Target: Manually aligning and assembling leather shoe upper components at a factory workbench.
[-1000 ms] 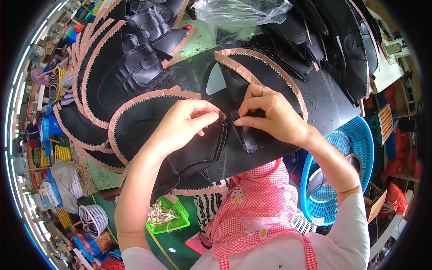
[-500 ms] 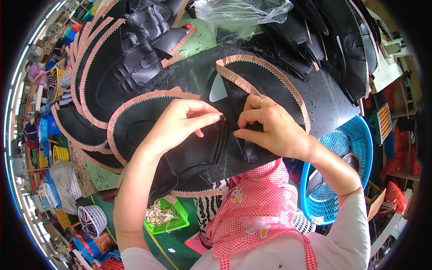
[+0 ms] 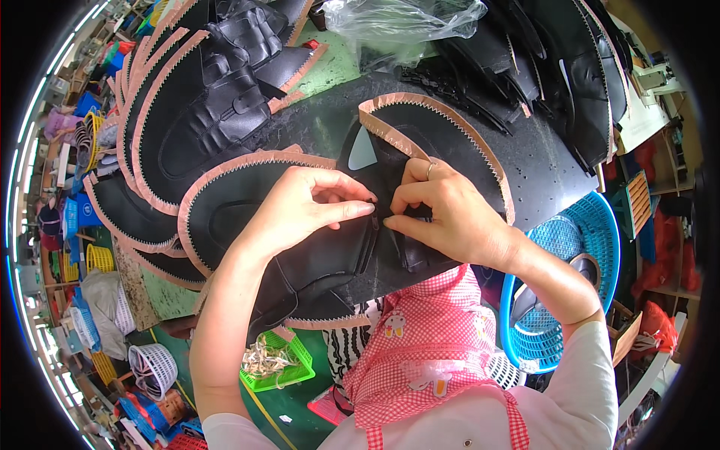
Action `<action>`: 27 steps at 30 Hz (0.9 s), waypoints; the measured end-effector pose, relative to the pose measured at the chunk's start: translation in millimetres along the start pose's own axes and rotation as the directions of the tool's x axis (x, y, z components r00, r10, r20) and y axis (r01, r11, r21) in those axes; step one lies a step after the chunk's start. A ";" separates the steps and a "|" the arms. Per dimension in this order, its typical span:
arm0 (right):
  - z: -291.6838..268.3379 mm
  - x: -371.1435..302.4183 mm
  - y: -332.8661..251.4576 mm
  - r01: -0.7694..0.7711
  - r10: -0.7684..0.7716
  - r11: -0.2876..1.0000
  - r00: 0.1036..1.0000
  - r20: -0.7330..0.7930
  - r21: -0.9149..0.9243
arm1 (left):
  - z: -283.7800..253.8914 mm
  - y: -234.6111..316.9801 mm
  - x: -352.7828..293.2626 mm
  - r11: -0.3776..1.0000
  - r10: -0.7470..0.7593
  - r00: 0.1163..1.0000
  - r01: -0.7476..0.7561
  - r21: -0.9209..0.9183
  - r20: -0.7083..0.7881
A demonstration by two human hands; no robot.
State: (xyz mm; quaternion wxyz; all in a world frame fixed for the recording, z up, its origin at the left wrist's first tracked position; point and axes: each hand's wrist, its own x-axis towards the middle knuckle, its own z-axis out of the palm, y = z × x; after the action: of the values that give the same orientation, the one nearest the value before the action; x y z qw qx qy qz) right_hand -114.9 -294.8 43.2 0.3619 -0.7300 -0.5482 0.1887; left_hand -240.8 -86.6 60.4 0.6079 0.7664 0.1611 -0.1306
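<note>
A black leather shoe upper (image 3: 322, 259) with a tan strip zigzag-stitched along its edge lies spread on the dark work board (image 3: 315, 112). My left hand (image 3: 304, 202) pinches a small dark bit at the upper's inner edge between thumb and forefinger. Close beside it, my right hand (image 3: 442, 210) has its fingers curled and closed on the black flap on the right side of the same upper. The fingertips of both hands almost meet over the middle. Exactly what lies between them is too small to tell. A pale triangular patch (image 3: 363, 150) shows just above.
Stacked black uppers (image 3: 169, 135) with tan edging overlap at left; more black pieces (image 3: 577, 82) pile up at back right. A clear plastic bag (image 3: 405, 26) lies at the back. A blue basket (image 3: 611, 247) stands at right, and a green basket (image 3: 304, 364) of scraps sits below.
My left fingertips have shifted slightly right and down, nearer the right hand. My right hand has edged a little left. The upper lies nearly as before.
</note>
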 end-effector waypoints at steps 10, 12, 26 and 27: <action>10.1 -2.5 -0.2 -0.007 0.013 0.999 0.991 -0.134 0.039 | 3.7 2.6 2.0 0.998 -0.013 1.000 0.014 0.067 -0.026; 10.8 -2.7 0.6 -0.008 0.016 0.999 0.989 -0.148 0.050 | 3.8 2.7 2.9 0.998 -0.014 1.000 0.015 0.062 -0.022; 3.5 -6.2 -1.9 0.051 -0.078 0.985 0.984 -0.161 -0.165 | 3.7 7.0 10.1 0.997 -0.037 0.999 0.035 0.073 0.020; 4.0 -5.5 -3.8 0.053 -0.080 0.985 0.984 -0.160 -0.165 | 4.0 9.1 10.7 0.997 -0.037 0.999 0.036 0.072 0.018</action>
State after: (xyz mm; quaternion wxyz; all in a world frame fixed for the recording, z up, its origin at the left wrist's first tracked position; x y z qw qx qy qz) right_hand -121.9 -298.1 42.6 0.3526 -0.7511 -0.5537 0.0707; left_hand -227.3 -91.5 63.3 0.5789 0.7835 0.1643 -0.1546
